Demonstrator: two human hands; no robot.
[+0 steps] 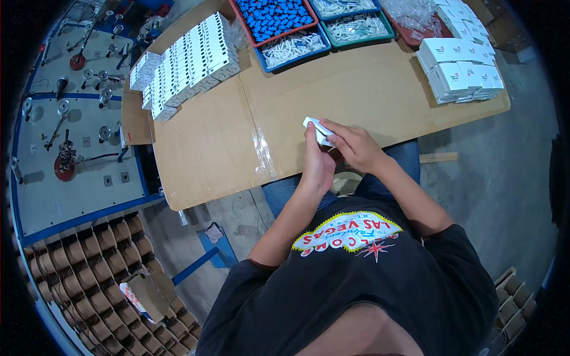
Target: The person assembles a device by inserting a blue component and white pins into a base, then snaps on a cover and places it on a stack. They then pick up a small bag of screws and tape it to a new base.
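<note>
A small white box (321, 132) is held between both hands just above the table's near edge. My left hand (318, 163) grips it from the left side, thumb along its face. From the right, my right hand (357, 147) closes its fingers on the box's upper end and side. What the box contains is hidden by the fingers. The cardboard-covered table (285, 98) lies under and beyond the hands.
Stacked white boxes (193, 62) stand at the table's left; more white cartons (460, 71) pile at the right. At the back are a red tray (256, 43) of blue pieces and a blue tray (275, 69) of white parts. Cardboard dividers (89, 261) fill the lower left.
</note>
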